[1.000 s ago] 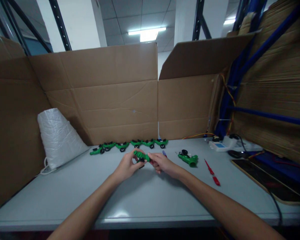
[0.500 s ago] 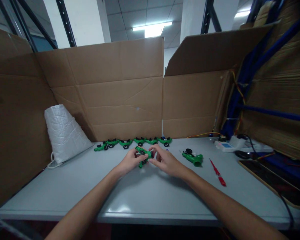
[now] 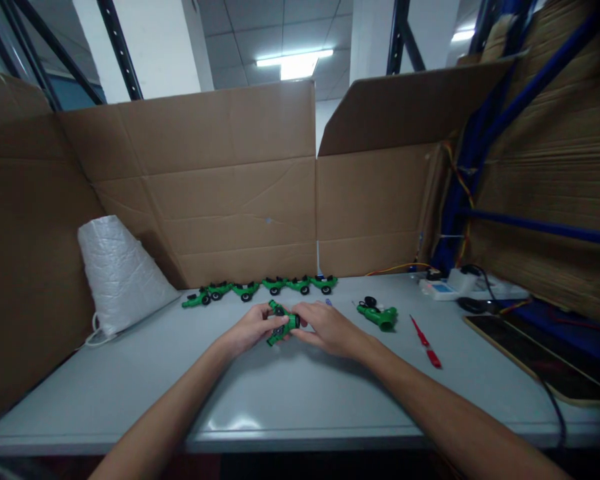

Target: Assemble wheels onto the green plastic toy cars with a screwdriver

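Near the middle of the table, a small green plastic toy vehicle [image 3: 283, 324] with black parts is held between my two hands. My left hand [image 3: 250, 329] pinches its left side with the thumb across it. My right hand [image 3: 327, 328] closes on its right end, fingers bent over the top; the fingertips are partly hidden. Behind the hands, several green toy vehicles [image 3: 247, 291] with black wheels stand in a row along the back. To the right lies another green toy part [image 3: 384, 319] with black pieces beside it, and then a red screwdriver-like tool [image 3: 426, 343].
A white padded bag [image 3: 123, 277] leans at the back left. Cardboard walls [image 3: 230, 213] enclose the white table [image 3: 300, 407]. At right are a power strip [image 3: 437, 289], cables and a dark flat panel [image 3: 530, 360]. A blue rack post [image 3: 447, 233] stands behind them.
The held toy has turned and shifted slightly, and my right fingers have lowered and closed more around its end. The whole view has shifted a little as my head moved.
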Action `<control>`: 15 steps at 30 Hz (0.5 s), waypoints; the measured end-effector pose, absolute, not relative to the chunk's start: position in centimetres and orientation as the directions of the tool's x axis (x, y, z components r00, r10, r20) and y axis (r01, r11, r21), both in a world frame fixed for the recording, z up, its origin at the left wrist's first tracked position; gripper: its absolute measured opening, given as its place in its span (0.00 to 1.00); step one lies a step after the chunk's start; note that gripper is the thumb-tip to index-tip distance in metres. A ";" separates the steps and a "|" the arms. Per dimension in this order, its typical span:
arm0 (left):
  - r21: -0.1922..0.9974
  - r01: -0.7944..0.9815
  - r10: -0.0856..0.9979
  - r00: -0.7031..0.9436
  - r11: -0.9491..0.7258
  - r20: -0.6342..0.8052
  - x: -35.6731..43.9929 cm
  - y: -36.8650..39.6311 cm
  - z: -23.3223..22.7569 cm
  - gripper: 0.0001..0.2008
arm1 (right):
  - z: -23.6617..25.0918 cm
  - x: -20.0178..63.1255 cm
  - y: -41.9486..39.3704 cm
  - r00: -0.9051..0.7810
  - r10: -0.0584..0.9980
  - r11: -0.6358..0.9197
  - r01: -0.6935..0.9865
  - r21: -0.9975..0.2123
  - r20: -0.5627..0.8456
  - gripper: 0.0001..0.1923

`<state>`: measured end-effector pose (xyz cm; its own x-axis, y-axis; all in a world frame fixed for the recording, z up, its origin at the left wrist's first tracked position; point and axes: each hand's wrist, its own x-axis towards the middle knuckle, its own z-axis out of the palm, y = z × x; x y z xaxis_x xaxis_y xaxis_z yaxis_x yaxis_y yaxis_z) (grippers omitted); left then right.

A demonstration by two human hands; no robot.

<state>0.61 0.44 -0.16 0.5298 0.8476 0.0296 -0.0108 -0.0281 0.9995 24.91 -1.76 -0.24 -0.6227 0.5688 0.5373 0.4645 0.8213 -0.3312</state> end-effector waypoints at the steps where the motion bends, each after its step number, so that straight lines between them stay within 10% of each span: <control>1: 1.000 -0.008 0.846 0.532 -0.021 0.023 0.6 0.4 -0.1 0.26 | -0.2 24.9 -1.8 -0.626 0.574 0.818 0.464 -0.340 0.528 0.10; 15: 0.995 0.036 0.805 0.591 -0.092 0.053 0.6 -0.4 1.0 0.26 | -0.9 24.4 -1.5 -0.628 0.653 0.722 0.349 -0.597 0.423 0.15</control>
